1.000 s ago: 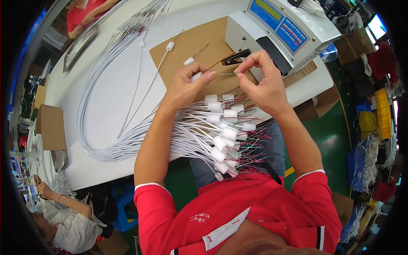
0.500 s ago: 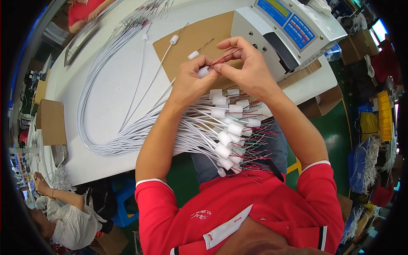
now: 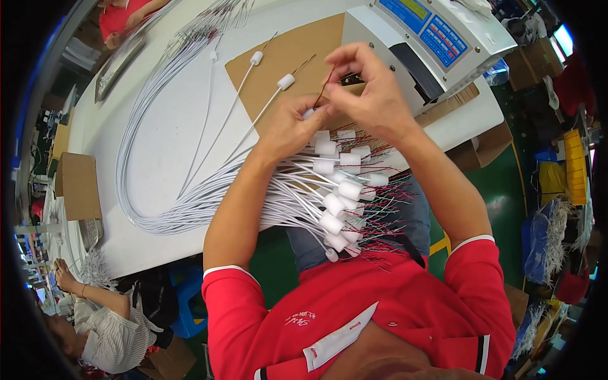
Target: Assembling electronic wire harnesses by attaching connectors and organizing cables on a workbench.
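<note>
My left hand (image 3: pixel 286 128) is closed on the end of a white cable, at its white cylindrical sleeve (image 3: pixel 309 114), mostly covered by the fingers. Thin dark red wires (image 3: pixel 325 87) rise out of that end, and my right hand (image 3: pixel 375 98) pinches their upper part between thumb and fingertips. Below both hands lies a thick bundle of white cables (image 3: pixel 272 201). Many of its ends carry white sleeves (image 3: pixel 334 204) with twisted red and green wires (image 3: pixel 386 212) sticking out toward my lap. Just left of my hands, a separate cable end (image 3: pixel 286 82) shows a sleeve and brownish wires.
A white machine (image 3: pixel 484 47) with a blue keypad panel stands at the far right of the white table (image 3: pixel 168 152). Brown cardboard (image 3: pixel 297 47) lies beside it. A long tray (image 3: pixel 119 66) sits far left. Other people (image 3: pixel 117 323) work at the left and far left.
My right hand has shifted slightly up, and the wires now run more upright from the sleeve. My left hand has lowered a little, showing more of the cable end beside it.
</note>
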Tool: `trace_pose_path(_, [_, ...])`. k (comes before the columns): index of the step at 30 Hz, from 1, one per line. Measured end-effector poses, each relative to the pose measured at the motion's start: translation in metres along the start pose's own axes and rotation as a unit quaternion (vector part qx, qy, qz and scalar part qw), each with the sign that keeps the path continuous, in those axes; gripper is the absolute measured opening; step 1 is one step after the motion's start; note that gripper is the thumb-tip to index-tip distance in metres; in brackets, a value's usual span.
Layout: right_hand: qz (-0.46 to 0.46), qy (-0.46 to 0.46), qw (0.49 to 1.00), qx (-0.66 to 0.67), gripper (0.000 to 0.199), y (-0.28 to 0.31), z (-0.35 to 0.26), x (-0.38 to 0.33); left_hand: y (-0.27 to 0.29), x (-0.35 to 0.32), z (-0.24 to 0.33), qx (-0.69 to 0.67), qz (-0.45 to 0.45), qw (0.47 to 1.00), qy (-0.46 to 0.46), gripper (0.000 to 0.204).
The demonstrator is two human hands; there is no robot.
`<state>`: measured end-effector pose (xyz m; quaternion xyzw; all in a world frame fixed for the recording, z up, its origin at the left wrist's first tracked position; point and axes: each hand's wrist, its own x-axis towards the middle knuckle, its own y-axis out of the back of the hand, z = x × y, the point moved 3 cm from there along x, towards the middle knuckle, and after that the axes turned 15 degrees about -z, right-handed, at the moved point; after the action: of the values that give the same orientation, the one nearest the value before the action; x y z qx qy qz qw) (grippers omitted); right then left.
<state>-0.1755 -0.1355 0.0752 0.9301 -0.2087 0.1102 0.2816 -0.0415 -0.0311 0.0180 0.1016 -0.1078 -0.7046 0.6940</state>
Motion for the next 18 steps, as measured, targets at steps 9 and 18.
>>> trace_pose_path(9, [-0.064,0.073,0.904,-0.416,0.029,0.083,0.002,0.004,0.005,0.003,-0.002,0.135,0.169,0.969,-0.116,0.018])
trace_pose_path(18, [-0.254,0.0,0.745,-0.616,0.024,0.062,0.024,0.021,0.003,0.008,-0.017,0.03,0.164,0.986,-0.015,0.025])
